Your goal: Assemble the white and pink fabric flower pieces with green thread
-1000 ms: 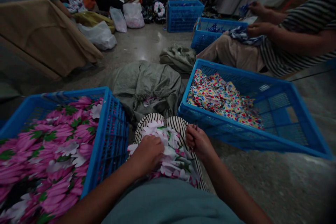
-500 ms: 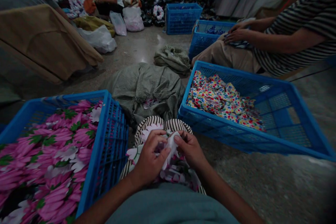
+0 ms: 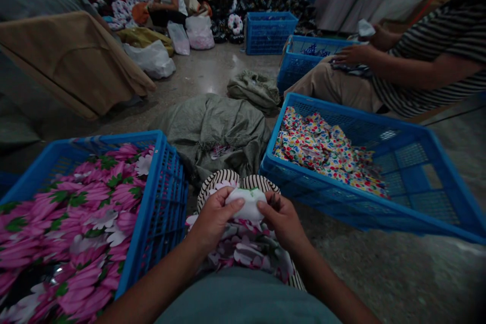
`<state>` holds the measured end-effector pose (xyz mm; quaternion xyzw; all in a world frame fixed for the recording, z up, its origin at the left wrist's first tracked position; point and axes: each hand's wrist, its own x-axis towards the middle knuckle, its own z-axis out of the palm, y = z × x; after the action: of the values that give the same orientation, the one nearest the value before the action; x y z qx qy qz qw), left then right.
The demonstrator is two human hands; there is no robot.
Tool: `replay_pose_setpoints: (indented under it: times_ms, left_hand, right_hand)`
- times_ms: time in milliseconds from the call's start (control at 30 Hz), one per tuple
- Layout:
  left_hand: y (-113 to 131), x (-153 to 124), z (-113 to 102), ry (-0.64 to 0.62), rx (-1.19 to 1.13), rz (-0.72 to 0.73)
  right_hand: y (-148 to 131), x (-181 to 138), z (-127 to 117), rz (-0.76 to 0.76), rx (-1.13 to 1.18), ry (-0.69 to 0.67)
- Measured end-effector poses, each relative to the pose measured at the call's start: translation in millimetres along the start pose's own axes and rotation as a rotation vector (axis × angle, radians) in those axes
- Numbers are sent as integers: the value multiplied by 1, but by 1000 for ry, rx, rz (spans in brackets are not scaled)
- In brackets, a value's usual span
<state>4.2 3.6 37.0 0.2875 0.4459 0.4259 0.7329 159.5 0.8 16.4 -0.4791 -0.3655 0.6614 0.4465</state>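
Over my lap, a white fabric piece [image 3: 246, 205] with green marks on its upper edge is stretched between my two hands. My left hand [image 3: 215, 216] pinches its left end between thumb and fingers. The right end is gripped by my right hand [image 3: 284, 221], which also has a small dark object [image 3: 274, 200] among its fingers, too unclear to name. Below them, white petal-shaped fabric pieces with pink edges [image 3: 248, 255] lie heaped on my lap, over striped cloth [image 3: 214, 178].
Left of me stands a blue crate [image 3: 159, 142] of pink flower-shaped pieces [image 3: 89, 197]. Another blue crate [image 3: 326, 196] at right holds colourful printed fabric [image 3: 322, 147]. A grey-green sack [image 3: 216, 116] lies ahead. A co-worker in a striped shirt [image 3: 436, 61] sits at right.
The white piece, bunched before, is now spread flat between my hands. The view has shifted slightly. The co-worker at right has raised one hand with something whitish in it.
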Motion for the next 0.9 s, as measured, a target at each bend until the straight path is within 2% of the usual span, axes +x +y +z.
replay_pose_setpoints:
  times_ms: [100, 167, 267, 367, 433, 500, 633, 900]
  left_hand:
    - [5, -1, 3, -12, -46, -75]
    - [6, -2, 6, 35, -47, -50]
    - [7, -2, 9, 73, -32, 9]
    - [9, -4, 12, 72, -13, 19]
    - [10, -6, 14, 59, -36, 0]
    - [12, -8, 15, 41, -65, -22]
    - [12, -11, 17, 22, -71, -47]
    - [9, -11, 20, 7, -1, -45]
  right_hand:
    - [0, 0, -1, -28, -120, -89]
    - [0, -1, -4, -87, -269, -61]
    - [-7, -6, -11, -333, -557, 54]
    - [-21, -9, -16, -563, -781, -47]
    - [-32, -8, -17, -639, -898, -116]
    - [-40, -5, -17, -711, -995, -122]
    - [-47, 0, -16, -838, -1120, -119]
    - [-45, -2, -17, -925, -1193, -126]
